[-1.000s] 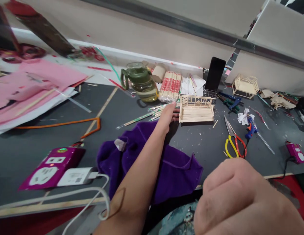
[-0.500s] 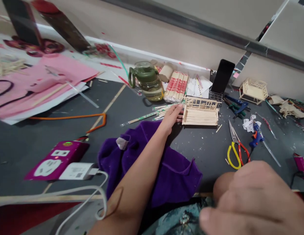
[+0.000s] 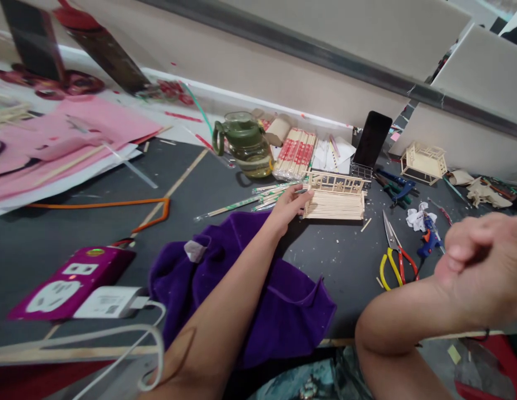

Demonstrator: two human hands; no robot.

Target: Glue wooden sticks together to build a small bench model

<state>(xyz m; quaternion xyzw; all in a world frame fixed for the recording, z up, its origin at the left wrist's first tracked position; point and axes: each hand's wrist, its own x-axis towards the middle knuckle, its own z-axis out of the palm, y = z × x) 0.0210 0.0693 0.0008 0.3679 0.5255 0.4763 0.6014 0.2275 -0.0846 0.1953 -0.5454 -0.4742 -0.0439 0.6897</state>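
A miniature bench of pale wooden sticks [image 3: 334,205], with a railed back, stands upright on the dark table. My left hand [image 3: 288,210] is at its left end, thumb and fingers closed on the armrest side. Above the table's right part, my right hand [image 3: 485,266] is raised with bent wrist and curled fingers; nothing shows in it. Scissors with yellow and red handles [image 3: 393,261] and a blue glue gun [image 3: 430,239] lie beyond that hand. Under my left forearm spreads a purple cloth [image 3: 225,261]. Wrapped sticks [image 3: 237,204] lie beside my left hand.
Behind the bench stand a green-lidded jug [image 3: 245,144], packed chopsticks [image 3: 296,153] and a phone [image 3: 372,136]. Pliers [image 3: 397,186] and a second stick model [image 3: 423,161] are at right. At left lie a purple power strip [image 3: 70,280], white charger [image 3: 110,301] and pink sheets [image 3: 91,122].
My right hand has risen and moved right, away from my lap, uncovering its forearm. My left hand stays at the bench's left end. The view has shifted slightly.
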